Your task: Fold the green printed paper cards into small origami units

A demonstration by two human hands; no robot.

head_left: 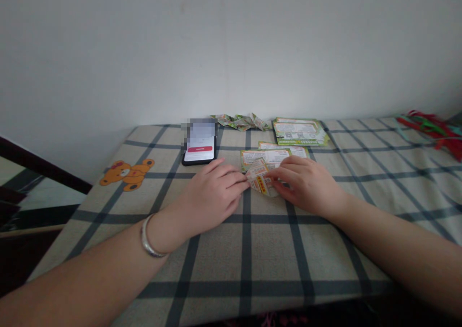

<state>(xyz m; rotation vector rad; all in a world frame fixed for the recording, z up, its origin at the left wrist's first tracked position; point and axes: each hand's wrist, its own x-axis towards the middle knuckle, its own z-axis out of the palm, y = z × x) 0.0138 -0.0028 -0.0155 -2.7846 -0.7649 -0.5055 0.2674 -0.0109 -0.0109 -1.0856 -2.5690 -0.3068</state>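
A creased paper leaflet (260,178), printed in green, orange and yellow, lies between my two hands over the checked tablecloth. My left hand (216,192) pinches its left tip with the fingers bent; a silver bangle circles that wrist. From the other side, the fingertips of my right hand (306,182) close on the leaflet's right edge. Just beyond, flat printed leaflets (249,157) overlap on the cloth, partly hidden behind the leaflet in my hands and my right hand. The thumbs are mostly out of sight.
A phone (198,156) with its screen lit stands beyond my left hand. Crumpled leaflets (243,121) lie along the wall, with a stack of flat leaflets (299,129) to their right. An orange bear cutout (126,174) is at left; red and green strips (433,132) lie far right.
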